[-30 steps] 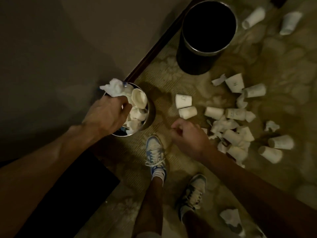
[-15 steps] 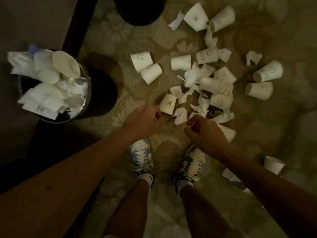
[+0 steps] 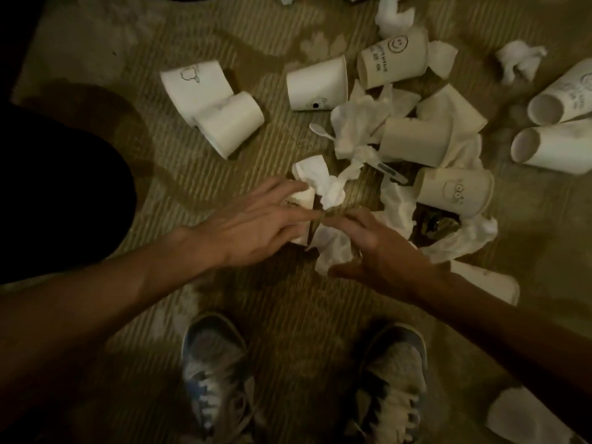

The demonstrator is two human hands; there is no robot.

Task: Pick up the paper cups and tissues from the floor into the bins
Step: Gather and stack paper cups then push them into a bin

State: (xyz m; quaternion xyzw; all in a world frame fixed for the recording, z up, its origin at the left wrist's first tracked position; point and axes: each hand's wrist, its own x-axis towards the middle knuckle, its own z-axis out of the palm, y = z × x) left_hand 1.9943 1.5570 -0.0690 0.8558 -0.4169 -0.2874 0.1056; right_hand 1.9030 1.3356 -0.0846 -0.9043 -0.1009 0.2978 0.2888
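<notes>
Floor: olive carpet with pale ribbed pattern, dimly lit.
Left hand: open and flat, fingers straight and slightly fanned, laid across a small paper cup lying on its side; no curl round it.
Right hand: palm down, fingers and thumb splayed wide over a crumpled tissue; contact hard to tell; index tip close to the left fingertips.
Just beyond the fingertips: twisted tissue, touching the small paper cup.
Right of the right hand: long tissue strip curled round dark scraps, face-print cup on its side at the upper end.
Under the right forearm: half-hidden cup.
Farther up: tissue heap with plastic spoon poking out to the left, plain cup beside it, tipped cup and smiley cup above.
Upper left: doodled cup touching a blank cup, both tipped over, well apart from the hands.
Right edge: two tipped cups, upper cup and lower cup, mouths to the left; balled tissue near them.
Left edge: black bin, only the dark side in view, apart from all the litter.
Bottom: left sneaker and right sneaker, blurred, toes toward the pile.
</notes>
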